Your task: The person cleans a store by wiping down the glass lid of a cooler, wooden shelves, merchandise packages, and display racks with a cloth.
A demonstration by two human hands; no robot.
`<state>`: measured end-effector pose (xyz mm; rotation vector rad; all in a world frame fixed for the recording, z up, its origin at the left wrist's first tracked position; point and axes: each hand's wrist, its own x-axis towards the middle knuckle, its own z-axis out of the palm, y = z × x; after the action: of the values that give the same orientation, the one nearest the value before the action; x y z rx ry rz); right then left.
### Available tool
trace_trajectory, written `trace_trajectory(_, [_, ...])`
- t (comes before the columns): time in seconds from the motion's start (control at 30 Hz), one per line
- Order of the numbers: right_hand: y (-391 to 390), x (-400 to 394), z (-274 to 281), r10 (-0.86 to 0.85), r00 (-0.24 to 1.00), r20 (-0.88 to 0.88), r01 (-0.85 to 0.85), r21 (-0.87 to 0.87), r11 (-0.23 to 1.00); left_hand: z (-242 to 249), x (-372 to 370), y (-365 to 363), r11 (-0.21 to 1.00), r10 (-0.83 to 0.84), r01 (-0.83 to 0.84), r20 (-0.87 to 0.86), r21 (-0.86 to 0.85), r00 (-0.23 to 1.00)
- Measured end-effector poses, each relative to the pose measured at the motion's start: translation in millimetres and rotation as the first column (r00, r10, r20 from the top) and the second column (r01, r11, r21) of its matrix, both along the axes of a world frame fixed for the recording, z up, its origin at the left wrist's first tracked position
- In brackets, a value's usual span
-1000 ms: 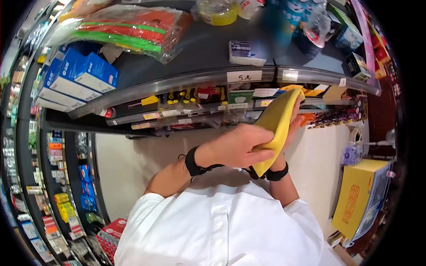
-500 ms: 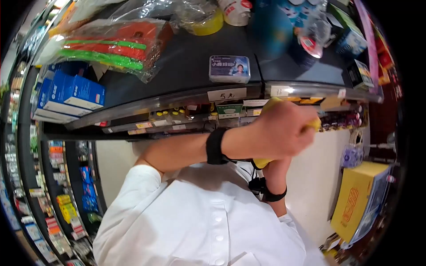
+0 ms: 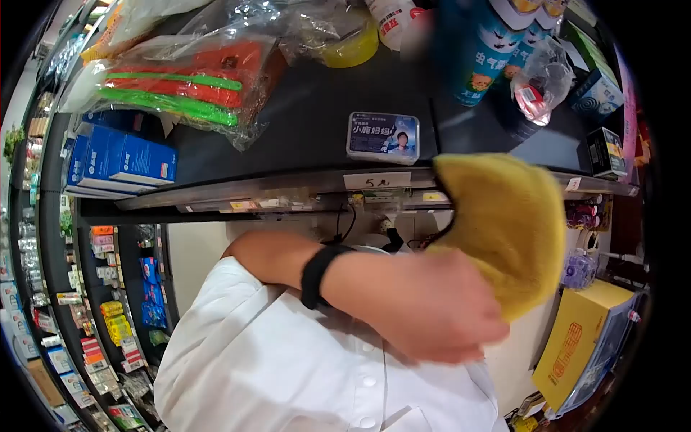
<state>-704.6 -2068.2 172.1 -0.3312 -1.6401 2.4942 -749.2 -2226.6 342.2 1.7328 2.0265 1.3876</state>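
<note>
My left hand (image 3: 432,306) reaches across my white shirt to the right, with a black band (image 3: 320,275) on its wrist. Its fingers are curled and blurred at the lower edge of a yellow cloth (image 3: 515,223). The cloth is soft and spread out, rising in front of the shelf edge with a dark border on its left side. My right hand does not show; the cloth and my left hand cover that area. Just beyond, a small clear-lidded box with a dark printed label (image 3: 383,137) lies on the black shelf (image 3: 302,108).
Blue boxes (image 3: 122,158) and bagged red-and-green items (image 3: 180,79) occupy the shelf's left. Blue spray cans (image 3: 486,61) and a plastic-wrapped item (image 3: 536,93) stand right. A price tag (image 3: 377,180) marks the edge. A yellow carton (image 3: 579,342) sits low right.
The yellow cloth, earlier bunched in my left fist, now spreads open and upward. My left hand has moved down. My right wrist, seen before, has gone out of sight.
</note>
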Motion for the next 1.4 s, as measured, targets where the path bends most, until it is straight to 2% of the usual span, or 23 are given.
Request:
trace_trajectory(0.07, [-3.5,-5.7,4.9,-0.031,0.999,-0.034,0.033,0.051,0.998,-17.7,-14.0,-27.4,0.926,0.327,-0.318,-0.011,0.205,0.945])
trace_trajectory(0.1, [-2.0,-5.4,8.0,-0.059,0.997,-0.058,0.064,0.091,0.994,-19.4,-25.3,-46.3,0.877,0.476,-0.452,-0.158,0.165,0.865])
trace_trajectory(0.13, [-3.7,-9.5,11.1,-0.075,0.993,-0.088,0.087,0.142,0.986,-29.3,-34.2,-65.7,0.784,0.614,-0.609,-0.296,0.121,0.731])
trace_trajectory(0.2, [-8.8,-21.1,20.5,-0.110,0.976,-0.186,0.159,0.276,0.948,-41.1,-37.3,-91.8,0.450,0.801,-0.890,-0.405,-0.080,0.441])
trace_trajectory(0.23, [-12.5,-27.4,24.0,-0.116,0.965,-0.233,0.196,0.357,0.913,-50.3,-41.0,-100.1,0.456,0.801,-0.887,-0.402,-0.069,0.443])
trace_trajectory(0.3, [-25.2,-37.0,31.2,-0.101,0.938,-0.332,0.282,0.559,0.780,-68.5,-44.3,-116.5,0.412,0.782,-0.882,-0.407,-0.229,0.471])
trace_trajectory(0.33, [-30.8,-39.6,35.7,-0.071,0.918,-0.391,0.328,0.647,0.689,-74.2,-46.1,-119.3,0.453,0.800,-0.868,-0.335,-0.204,0.497])
trace_trajectory(0.43, [-48.3,-56.6,48.2,0.086,0.853,-0.515,0.450,0.809,0.379,-70.5,-40.7,-127.3,0.456,0.798,-0.877,-0.365,-0.154,0.479])
trace_trajectory(0.5, [-66.2,-70.4,59.8,0.229,0.848,-0.477,0.436,0.875,0.209,-65.2,-27.2,-139.8,0.436,0.825,-0.896,-0.361,-0.086,0.436])
trace_trajectory(0.53, [-79.1,-78.7,64.8,0.298,0.844,-0.447,0.428,0.895,0.130,-65.2,-17.9,-150.4,0.393,0.876,-0.919,-0.291,-0.036,0.385])
trace_trajectory(0.57, [-91.7,-88.5,68.4,0.364,0.848,-0.386,0.402,0.915,0.034,-65.1,-9.3,-161.5,0.350,0.915,-0.937,-0.218,0.011,0.339])
trace_trajectory(0.6, [-106.0,-97.1,71.8,0.417,0.850,-0.323,0.378,0.924,-0.054,-67.6,-1.6,-173.8,0.350,0.916,-0.936,-0.214,0.021,0.338])
trace_trajectory(0.63, [-119.4,-106.7,75.2,0.460,0.855,-0.241,0.339,0.930,-0.143,-72.9,6.1,-187.5,0.291,0.942,-0.954,-0.196,0.069,0.273])
trace_trajectory(0.67, [-131.9,-113.9,78.7,0.482,0.861,-0.162,0.293,0.933,-0.211,-77.6,13.1,-199.7,0.225,0.964,-0.968,-0.169,0.112,0.204])
trace_trajectory(0.73, [-154.0,-118.5,84.8,0.472,0.882,0.000,0.150,0.948,-0.281,-84.2,27.4,-219.1,0.187,0.976,-0.974,-0.140,0.128,0.169])
trace_trajectory(0.77, [-163.6,-118.8,85.3,0.480,0.877,0.006,0.153,0.944,-0.292,-86.1,32.3,-228.2,0.157,0.982,-0.976,-0.132,0.148,0.138])
trace_trajectory(0.83, [-182.6,-119.1,82.8,0.503,0.855,0.125,0.125,0.893,-0.433,-87.5,37.2,-245.5,0.155,0.982,-0.973,-0.133,0.172,0.133])
trace_trajectory(0.97, [-214.0,-116.2,87.1,0.546,0.813,0.204,0.065,0.899,-0.434,-96.2,43.3,-267.2,0.122,0.989,-0.958,-0.111,0.258,0.096])
trace_trajectory(1.07, [-240.3,-117.4,92.6,0.681,0.665,0.308,0.060,0.886,-0.459,-93.6,42.7,-278.2,0.120,0.986,-0.954,-0.143,0.274,0.084])
trace_trajectory(1.1, [-245.0,-122.1,93.2,0.668,0.678,0.307,0.052,0.886,-0.460,-92.7,42.3,-281.2,0.099,0.985,-0.959,-0.164,0.264,0.057])
trace_trajectory(1.2, [-243.7,-137.4,94.0,0.763,0.563,0.317,0.027,0.916,-0.401,-97.5,36.4,-287.8,0.104,0.987,-0.958,-0.145,0.268,0.067])
trace_trajectory(1.3, [-235.0,-145.3,96.1,0.735,0.565,0.375,-0.020,0.897,-0.442,-99.9,33.9,-286.2,0.121,0.988,-0.959,-0.127,0.257,0.091])
trace_trajectory(1.4, [-227.0,-137.2,101.2,0.671,0.615,0.415,-0.068,0.875,-0.479,-101.3,31.6,-285.3,0.134,0.979,-0.964,-0.183,0.230,0.093])
